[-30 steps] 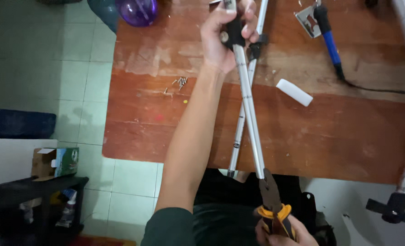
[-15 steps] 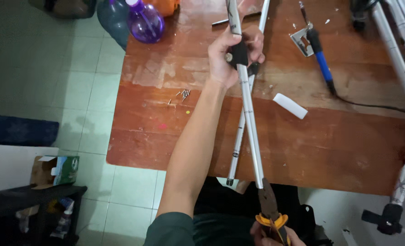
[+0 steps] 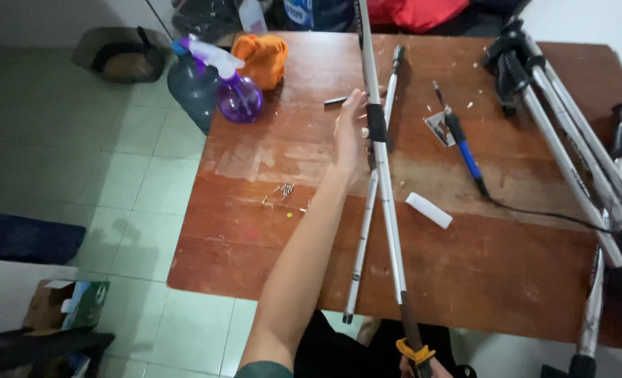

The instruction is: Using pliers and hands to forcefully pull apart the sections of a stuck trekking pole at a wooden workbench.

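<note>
Wooden table [image 3: 507, 231], open left hand [image 3: 348, 133] beside pole [image 3: 384, 189]

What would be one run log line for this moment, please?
left hand: open, beside silver pole | right hand: mostly hidden, at orange-handled pliers on pole end | second pole: flat on wooden table

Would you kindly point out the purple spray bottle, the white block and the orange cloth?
purple spray bottle [image 3: 239, 99], head view, on its body.
white block [image 3: 429, 210], head view, on its middle.
orange cloth [image 3: 262, 57], head view, on its centre.
</note>
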